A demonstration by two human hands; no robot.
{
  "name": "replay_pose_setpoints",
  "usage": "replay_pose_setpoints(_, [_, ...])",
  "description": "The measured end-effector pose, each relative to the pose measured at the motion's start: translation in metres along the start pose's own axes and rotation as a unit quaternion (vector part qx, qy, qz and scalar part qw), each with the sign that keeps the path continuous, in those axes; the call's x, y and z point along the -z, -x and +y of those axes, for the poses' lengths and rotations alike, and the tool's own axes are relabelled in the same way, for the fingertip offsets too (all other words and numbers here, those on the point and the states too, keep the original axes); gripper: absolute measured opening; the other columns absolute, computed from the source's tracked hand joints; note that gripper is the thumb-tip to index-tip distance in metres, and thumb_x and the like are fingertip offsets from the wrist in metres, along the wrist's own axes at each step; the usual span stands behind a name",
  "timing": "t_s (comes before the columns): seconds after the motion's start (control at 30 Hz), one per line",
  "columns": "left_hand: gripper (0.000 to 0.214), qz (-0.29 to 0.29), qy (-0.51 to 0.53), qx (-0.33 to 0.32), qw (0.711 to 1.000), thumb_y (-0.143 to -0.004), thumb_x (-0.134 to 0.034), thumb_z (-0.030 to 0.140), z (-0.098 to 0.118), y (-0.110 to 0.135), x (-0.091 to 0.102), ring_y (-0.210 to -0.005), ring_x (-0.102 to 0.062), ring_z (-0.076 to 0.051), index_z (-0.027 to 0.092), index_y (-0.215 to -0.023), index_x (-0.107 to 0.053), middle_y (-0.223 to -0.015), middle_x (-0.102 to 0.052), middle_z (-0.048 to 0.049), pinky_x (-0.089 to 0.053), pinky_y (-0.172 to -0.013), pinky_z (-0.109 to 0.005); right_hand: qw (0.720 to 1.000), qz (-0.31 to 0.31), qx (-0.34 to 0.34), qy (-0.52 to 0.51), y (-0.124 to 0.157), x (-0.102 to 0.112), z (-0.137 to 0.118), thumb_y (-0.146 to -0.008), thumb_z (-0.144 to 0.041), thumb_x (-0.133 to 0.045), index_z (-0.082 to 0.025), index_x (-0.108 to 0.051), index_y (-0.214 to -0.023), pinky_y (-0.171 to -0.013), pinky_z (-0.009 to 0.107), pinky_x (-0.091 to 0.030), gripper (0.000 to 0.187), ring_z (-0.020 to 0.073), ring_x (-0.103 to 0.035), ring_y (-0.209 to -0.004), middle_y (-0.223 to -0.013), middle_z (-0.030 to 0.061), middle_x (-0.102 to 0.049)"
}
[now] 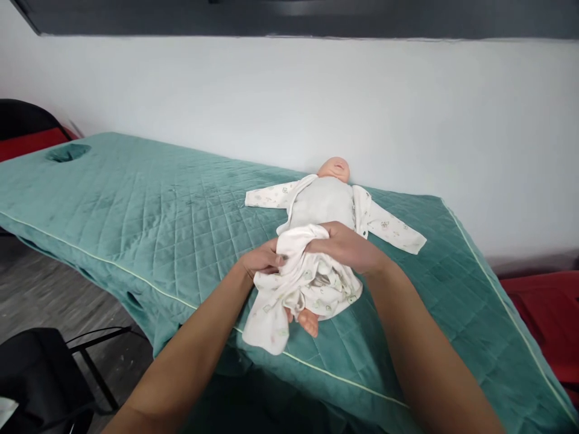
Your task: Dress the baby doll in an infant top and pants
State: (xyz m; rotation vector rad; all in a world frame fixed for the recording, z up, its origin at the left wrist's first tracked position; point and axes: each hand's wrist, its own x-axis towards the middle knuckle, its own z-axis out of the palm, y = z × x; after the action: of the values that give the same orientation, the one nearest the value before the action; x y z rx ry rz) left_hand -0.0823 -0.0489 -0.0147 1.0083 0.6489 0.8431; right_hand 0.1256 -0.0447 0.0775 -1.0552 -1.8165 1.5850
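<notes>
A baby doll [333, 169] lies on its back, head toward the wall, in an open white printed long-sleeved top [395, 234] over a plain pale body. Over its legs are white printed baby pants [312, 283], bunched up, with one leg hanging loose toward me. Both of the doll's feet [308, 322] stick out below the cloth. My left hand [265, 258] pinches the left edge of the pants. On the other side, my right hand [341, 244] is closed on their upper edge, with its fingertips partly hidden in the folds.
Beneath the doll is a bed with a green quilted cover [181, 211] and a face hole [67, 152] at its far left end. A white wall [289, 96] runs behind it. A black chair [40, 380] stands at lower left, and a red seat [543, 313] at right.
</notes>
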Motion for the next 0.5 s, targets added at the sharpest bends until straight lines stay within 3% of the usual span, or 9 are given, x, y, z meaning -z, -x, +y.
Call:
replay_pose_setpoints(0.1, [0.081,-0.089,0.021,0.032,0.995,-0.037,-0.098,0.046,0.001,0.000,0.002,-0.068,-0.071,-0.025,0.012,-0.105,-0.073,-0.083,-0.076,-0.0112,-0.055,-0.060,-0.031,0.992,0.040,-0.036,-0.114,-0.007,0.000,0.004,-0.075,-0.026,-0.073,-0.016,-0.072,-0.079,-0.057,0.025,-0.045,0.011,0.0148,-0.061,-0.064,-0.071,0.0001,-0.068])
replay_pose_setpoints(0.17, [0.073,-0.105,0.028,0.044,0.993,-0.041,-0.099,0.037,0.002,0.000,0.003,-0.065,-0.070,-0.023,0.011,-0.104,-0.073,-0.080,-0.076,-0.0101,-0.055,-0.060,-0.029,0.977,0.044,-0.037,-0.204,-0.010,-0.004,0.010,-0.073,-0.025,-0.074,-0.016,-0.069,-0.078,-0.056,0.025,-0.045,0.012,0.0142,-0.059,-0.061,-0.068,-0.0001,-0.066])
replay_pose_setpoints(0.27, [0.070,-0.099,0.052,0.052,0.992,-0.043,-0.098,0.028,0.001,0.000,0.003,-0.062,-0.069,-0.020,0.009,-0.104,-0.072,-0.079,-0.076,-0.0096,-0.056,-0.058,-0.028,0.952,0.047,-0.024,-0.302,-0.013,-0.014,0.019,-0.071,-0.023,-0.075,-0.015,-0.068,-0.080,-0.055,0.024,-0.046,0.014,0.0136,-0.058,-0.058,-0.066,0.0000,-0.065])
replay_pose_setpoints(0.37, [0.072,-0.060,0.107,0.050,0.991,-0.048,-0.096,0.031,-0.001,0.000,0.002,-0.063,-0.071,-0.022,0.006,-0.111,-0.069,-0.080,-0.076,-0.0102,-0.058,-0.058,-0.029,0.939,0.046,-0.016,-0.341,-0.014,-0.022,0.024,-0.073,-0.023,-0.077,-0.015,-0.070,-0.087,-0.060,0.025,-0.050,0.018,0.0153,-0.063,-0.064,-0.072,0.0019,-0.069])
replay_pose_setpoints(0.5, [0.073,-0.023,0.151,0.034,0.988,-0.054,-0.094,0.034,0.001,-0.001,0.000,-0.065,-0.073,-0.024,0.004,-0.115,-0.066,-0.075,-0.075,-0.0084,-0.059,-0.062,-0.030,0.955,0.022,-0.014,-0.296,-0.010,-0.023,0.025,-0.078,-0.034,-0.081,-0.016,-0.071,-0.104,-0.067,0.027,-0.053,0.032,0.0167,-0.067,-0.074,-0.087,0.0044,-0.074])
